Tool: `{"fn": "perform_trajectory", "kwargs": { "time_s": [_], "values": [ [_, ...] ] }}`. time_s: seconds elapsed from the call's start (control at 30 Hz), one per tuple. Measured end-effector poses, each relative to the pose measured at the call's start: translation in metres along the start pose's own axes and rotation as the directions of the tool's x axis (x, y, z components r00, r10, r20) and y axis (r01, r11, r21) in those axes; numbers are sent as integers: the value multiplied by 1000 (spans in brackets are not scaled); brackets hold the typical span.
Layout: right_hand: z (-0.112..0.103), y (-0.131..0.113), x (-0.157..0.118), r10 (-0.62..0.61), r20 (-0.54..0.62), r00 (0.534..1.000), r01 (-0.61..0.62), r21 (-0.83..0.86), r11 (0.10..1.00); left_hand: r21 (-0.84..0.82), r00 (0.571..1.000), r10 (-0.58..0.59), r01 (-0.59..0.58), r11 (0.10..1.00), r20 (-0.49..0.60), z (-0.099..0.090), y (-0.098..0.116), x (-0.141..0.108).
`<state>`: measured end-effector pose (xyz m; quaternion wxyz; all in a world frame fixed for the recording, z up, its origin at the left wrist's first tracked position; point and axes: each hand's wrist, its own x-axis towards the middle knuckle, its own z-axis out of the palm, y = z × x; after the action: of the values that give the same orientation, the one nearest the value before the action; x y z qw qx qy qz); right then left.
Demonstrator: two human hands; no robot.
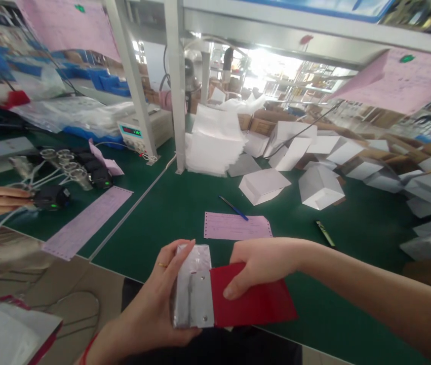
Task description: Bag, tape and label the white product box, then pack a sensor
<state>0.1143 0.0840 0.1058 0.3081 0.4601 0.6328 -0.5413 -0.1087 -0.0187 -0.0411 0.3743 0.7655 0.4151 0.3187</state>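
Gripping, left hand (158,296): one wrapped silver box (196,294), fingers clamped round it, at the near edge of the bench (154,215). Right hand (259,259): one red sheet (255,306), pinched, beside the box. I advise light pressure, edges square.
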Motion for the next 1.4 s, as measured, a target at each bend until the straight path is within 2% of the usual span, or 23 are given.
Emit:
{"fn": "perform_trajectory", "kwargs": {
  "time_s": [0.17, 0.27, 0.4, 0.5, 0.7, 0.93, 1.0, 1.1, 1.2, 1.3, 1.4],
  "values": [
    [-1, 21, -15, 136, -29, 990, -132, 112, 985, -287, 986, 108, -140, 948, -124, 40, -9, 24],
    [5, 30, -22, 181, -34, 983, -172, 183, 968, -352, 984, 126, -163, 922, -127, 54, -17, 30],
    [11, 40, -28, 125, -61, 990, -112, 187, 976, -324, 985, 150, -169, 931, -85, 51, -20, 32],
    [8, 58, -36, 91, -38, 995, -82, 203, 976, -288, 986, 149, -165, 943, -78, 46, -19, 32],
    [11, 102, -52, 133, -59, 989, -110, 299, 948, -238, 987, 155, -162, 958, -49, 48, -18, 33],
    [13, 119, -16, 38, -10, 999, -32, 360, 932, -221, 992, 122, -127, 967, -38, 45, -19, 29],
    [11, 120, -9, 19, -6, 1000, -15, 395, 919, -173, 995, 99, -98, 980, 0, 37, -14, 27],
    [10, 117, -5, -10, 12, 1000, 4, 427, 904, 102, 992, 70, -81, 991, 108, 22, 3, 30],
    [13, 112, -4, -34, -4, 999, 33, 415, 909, 397, 961, 96, -197, 897, 260, 15, 26, 44],
    [16, 112, -6, -28, -32, 999, 38, 375, 926, 477, 932, 58, -236, 846, 359, 19, 44, 61],
    [15, 118, -15, -26, -61, 998, 46, 352, 935, 447, 945, 17, -171, 878, 328, 29, 50, 74]
  ]
}}
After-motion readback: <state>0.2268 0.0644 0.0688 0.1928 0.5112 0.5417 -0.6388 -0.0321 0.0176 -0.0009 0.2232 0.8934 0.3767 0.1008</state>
